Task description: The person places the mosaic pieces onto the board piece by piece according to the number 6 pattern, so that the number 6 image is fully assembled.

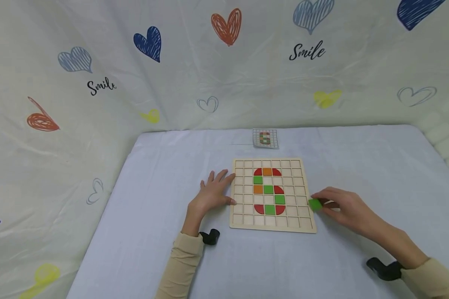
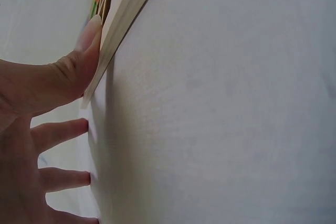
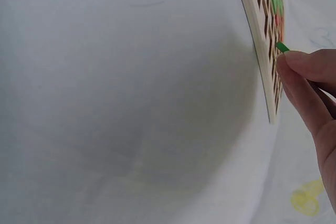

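Note:
A wooden grid board (image 1: 295,220) lies on the white cloth, with red, orange and green tiles set in some of its cells. My right hand (image 1: 353,209) pinches a green square tile (image 1: 315,204) between thumb and fingertips, over the board's right edge. That tile (image 3: 282,47) shows edge-on in the right wrist view. With its fingers spread, my left hand (image 1: 211,195) touches the board's left edge. In the left wrist view its thumb (image 2: 90,43) rests against the board's wooden rim (image 2: 126,17), while other fingertips meet the cloth.
A small card (image 1: 265,138) printed with a coloured grid pattern lies behind the board. Dark wrist-camera mounts sit at the left wrist (image 1: 210,237) and right wrist (image 1: 384,269). A curtain (image 1: 187,74) with printed hearts hangs behind the table (image 1: 164,174).

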A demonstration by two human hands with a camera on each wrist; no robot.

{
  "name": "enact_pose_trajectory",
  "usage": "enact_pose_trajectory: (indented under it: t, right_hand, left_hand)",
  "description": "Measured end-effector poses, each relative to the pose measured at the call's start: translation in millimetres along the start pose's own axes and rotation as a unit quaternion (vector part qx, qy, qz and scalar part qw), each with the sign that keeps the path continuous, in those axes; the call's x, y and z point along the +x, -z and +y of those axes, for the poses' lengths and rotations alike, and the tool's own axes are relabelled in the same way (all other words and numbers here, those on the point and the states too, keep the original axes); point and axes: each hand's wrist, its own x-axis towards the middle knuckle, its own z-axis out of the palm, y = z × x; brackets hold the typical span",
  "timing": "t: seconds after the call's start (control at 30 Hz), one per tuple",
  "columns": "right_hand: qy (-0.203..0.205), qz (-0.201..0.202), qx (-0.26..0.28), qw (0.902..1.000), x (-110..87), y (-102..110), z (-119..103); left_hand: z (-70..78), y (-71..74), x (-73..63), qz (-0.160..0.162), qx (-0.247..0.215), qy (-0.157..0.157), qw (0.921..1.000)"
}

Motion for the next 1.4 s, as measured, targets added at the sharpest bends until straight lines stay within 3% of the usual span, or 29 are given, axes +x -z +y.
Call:
enact_pose_trajectory:
  t: [0.37, 0.57, 0.93, 1.17, 1.4]
  right_hand:
    - [0.042, 0.029, -0.001, 0.9987, 14.0, -8.5, -7.3]
    - [0.052, 0.023, 0.011, 0.9983, 24.9, -14.9, -12.4]
    - [0.048, -0.001, 0.046, 0.9978, 43.2, -30.2, -23.0]
    - [0.008, -0.033, 0.045, 0.9984, 53.2, -34.5, -30.5]
    - [0.007, -0.036, 0.058, 0.9977, 60.4, -44.1, -30.9]
  left_hand:
    - [-1.3, 0.0, -0.2, 0.002, 0.0, -0.003, 1.0]
    - [-1.7, 0.6, -1.2, 0.003, -0.002, -0.002, 1.0]
    - [-4.8, -0.9, -1.5, 0.006, -0.006, 0.003, 1.0]
    - [-4.7, -0.9, -2.3, 0.004, -0.005, 0.003, 1.0]
    - [-4.5, 0.4, -3.1, 0.006, -0.007, -0.001, 1.0]
